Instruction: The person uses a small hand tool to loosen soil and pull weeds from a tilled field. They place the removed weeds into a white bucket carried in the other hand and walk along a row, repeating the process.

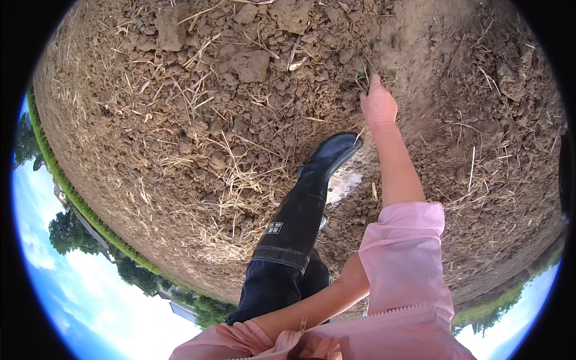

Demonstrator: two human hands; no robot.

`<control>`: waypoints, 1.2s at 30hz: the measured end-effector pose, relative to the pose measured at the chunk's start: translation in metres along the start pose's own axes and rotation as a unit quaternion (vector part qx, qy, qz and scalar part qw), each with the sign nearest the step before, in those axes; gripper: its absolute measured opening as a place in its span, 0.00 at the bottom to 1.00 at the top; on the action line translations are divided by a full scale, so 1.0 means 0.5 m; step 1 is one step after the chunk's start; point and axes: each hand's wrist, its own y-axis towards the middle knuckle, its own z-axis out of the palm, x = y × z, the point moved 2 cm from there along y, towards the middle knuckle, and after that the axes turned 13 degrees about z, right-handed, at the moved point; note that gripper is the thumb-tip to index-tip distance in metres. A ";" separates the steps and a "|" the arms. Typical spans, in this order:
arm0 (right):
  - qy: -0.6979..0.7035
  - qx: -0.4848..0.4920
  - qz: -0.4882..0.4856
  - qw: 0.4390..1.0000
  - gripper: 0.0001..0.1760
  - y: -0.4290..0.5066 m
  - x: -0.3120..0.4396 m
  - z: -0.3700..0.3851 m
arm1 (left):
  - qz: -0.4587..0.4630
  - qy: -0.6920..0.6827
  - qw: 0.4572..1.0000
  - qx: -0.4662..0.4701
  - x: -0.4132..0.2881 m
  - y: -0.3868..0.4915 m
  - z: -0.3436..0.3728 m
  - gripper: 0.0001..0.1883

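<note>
My right hand [379,104] reaches down to the brown soil, its index finger pointing at or touching a small green plant [361,76] beside its fingertip; whether the fingers grip it is unclear. The sleeve above that forearm is pink and rolled up. My left forearm crosses low in front of my body, and the left hand is hidden behind the right sleeve. Just below the right hand, a black rubber boot [297,211] stands on the ground, a dry stalk lying by its toe.
Clods [250,65] and dry straw [238,175] cover the uneven soil. A pale patch [344,183] lies beside the boot. A smoother strip of earth [416,58] runs up past the right hand. Grass, trees and buildings edge the field at far left.
</note>
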 end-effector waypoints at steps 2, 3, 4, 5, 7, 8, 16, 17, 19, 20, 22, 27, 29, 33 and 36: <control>-0.057 -0.020 -0.016 0.998 0.21 0.024 -0.014 0.035 | 0.026 0.012 1.000 0.014 0.005 0.002 0.003 0.19; -0.085 -0.029 -0.028 0.996 0.19 0.025 -0.014 0.044 | 0.030 0.019 0.999 0.016 0.006 0.001 0.006 0.19; -0.086 -0.031 -0.039 0.995 0.15 0.022 -0.020 0.052 | 0.035 0.025 0.999 0.016 0.006 0.001 0.008 0.19; -0.074 -0.023 -0.053 0.996 0.15 0.018 -0.032 0.055 | 0.037 0.034 0.999 0.018 0.010 0.001 0.010 0.19; -0.048 -0.001 -0.085 0.995 0.14 -0.023 -0.025 0.039 | 0.021 0.055 0.998 0.019 0.009 0.005 0.006 0.19; -0.026 0.011 -0.088 0.996 0.14 -0.054 -0.020 0.029 | -0.011 0.067 0.997 0.026 0.008 0.009 0.001 0.19; 0.120 0.099 -0.024 0.988 0.17 -0.170 -0.055 -0.005 | -0.029 0.128 0.990 0.046 -0.034 0.026 -0.035 0.19; 0.175 0.069 0.002 0.982 0.17 -0.147 -0.065 -0.012 | -0.031 0.122 0.991 0.047 -0.034 0.026 -0.035 0.18; 0.274 0.029 0.049 0.960 0.17 -0.087 -0.084 -0.031 | -0.034 0.110 0.992 0.053 -0.040 0.027 -0.040 0.18; 0.333 0.036 0.082 0.939 0.18 -0.063 -0.081 -0.038 | -0.030 0.121 0.991 0.044 -0.043 0.028 -0.044 0.16; 0.295 0.004 0.088 0.951 0.18 -0.017 -0.060 -0.074 | -0.018 0.139 0.990 0.031 -0.050 0.032 -0.049 0.14; 0.149 -0.076 -0.011 0.986 0.23 0.103 0.021 -0.083 | -0.073 0.115 0.988 0.068 -0.032 0.032 -0.041 0.11; 0.093 -0.057 -0.003 0.994 0.23 0.109 0.077 -0.102 | -0.053 0.097 0.991 0.074 -0.031 0.029 -0.048 0.10; 0.080 -0.054 0.052 0.994 0.21 0.145 0.101 -0.076 | 0.058 0.085 0.995 -0.015 -0.025 0.011 -0.039 0.09; 0.134 -0.038 0.043 0.989 0.21 0.164 0.099 -0.076 | 0.051 0.109 0.993 0.012 -0.002 0.021 -0.010 0.08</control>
